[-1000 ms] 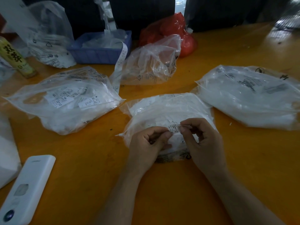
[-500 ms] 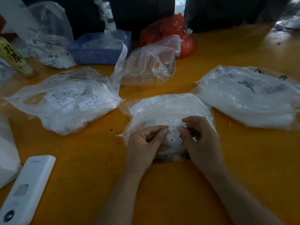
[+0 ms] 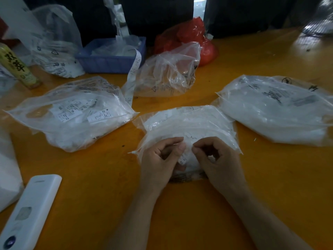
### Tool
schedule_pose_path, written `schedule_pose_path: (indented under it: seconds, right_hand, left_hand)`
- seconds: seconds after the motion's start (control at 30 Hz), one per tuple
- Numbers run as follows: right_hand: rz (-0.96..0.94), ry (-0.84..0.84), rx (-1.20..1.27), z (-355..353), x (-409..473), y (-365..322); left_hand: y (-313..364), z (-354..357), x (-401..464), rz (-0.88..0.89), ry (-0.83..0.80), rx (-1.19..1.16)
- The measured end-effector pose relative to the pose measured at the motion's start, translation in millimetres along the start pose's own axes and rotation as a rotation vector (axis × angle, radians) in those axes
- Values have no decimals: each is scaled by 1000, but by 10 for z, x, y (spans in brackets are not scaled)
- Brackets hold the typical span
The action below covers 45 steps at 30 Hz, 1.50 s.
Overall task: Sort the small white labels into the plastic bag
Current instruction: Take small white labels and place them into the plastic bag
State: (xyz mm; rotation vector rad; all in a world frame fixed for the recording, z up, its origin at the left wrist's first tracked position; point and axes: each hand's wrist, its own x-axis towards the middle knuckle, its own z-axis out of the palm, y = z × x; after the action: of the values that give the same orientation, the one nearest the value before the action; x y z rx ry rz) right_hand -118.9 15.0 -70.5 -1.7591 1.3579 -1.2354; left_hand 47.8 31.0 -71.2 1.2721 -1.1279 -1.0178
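Since those small white paper labels [image 3: 182, 158] look feather-light and floppy, I'd say fingertips on an edge is the only sane way to take one. The left hand [image 3: 158, 159] has its grip curled, thumb and forefinger pinching a label just above the crinkly clear plastic bag [image 3: 194, 121] in the middle of the orange table [image 3: 180, 213]. The right hand [image 3: 216, 159] is curled too, fingertips at the same label, though whether it's truly pinching I can't tell.

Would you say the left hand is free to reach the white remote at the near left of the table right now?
Probably not at once. The way across the table to the white remote looks open, but the left hand pinches a small label over the middle bag.
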Motion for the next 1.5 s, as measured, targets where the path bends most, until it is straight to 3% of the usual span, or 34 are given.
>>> schedule_pose_path:
  seconds: [0.4,0.47,0.57,0.73,0.87,1.0,1.1,1.2,1.27,1.37,1.43,1.5]
  right_hand:
    - [151,213,417,-141,47,48]
    - [152,209,444,-143,45,45]
    - [133,168,437,-118,26,12]
    - [106,120,378,-95,8,-24]
    - [98,89,366,-83,-14,-22]
    - [51,88,320,-74,-9,11]
    - [22,83,151,-50,-6,23]
    - [-35,131,-43,-70,11,-26]
    - [-130,204,-108,-140,64,-117]
    - [-218,364,-289,-422,245,-178]
    - [-107,420,-497,-706,472,-127]
    - [78,362,-730,-1017,734,12]
  left_hand:
    - [160,-152,-47,32,28,116]
    - [312,-350,-34,34,148,103]
    - [499,-821,167,-67,453,90]
    - [725,-1612,726,-217,725,440]
    - [834,-1890,1023,-261,725,859]
    - [774,-1893,1163,-167,754,1077]
    - [728,-1793,1135,-169,718,1203]
    - [686,-1488,919,74,721,1191]
    - [655,-1135,700,266,664,1029]
    - [566,-516,339,419,371,708]
    - [462,-198,174,416,151,577]
    - [338,18,103,350,8,506]
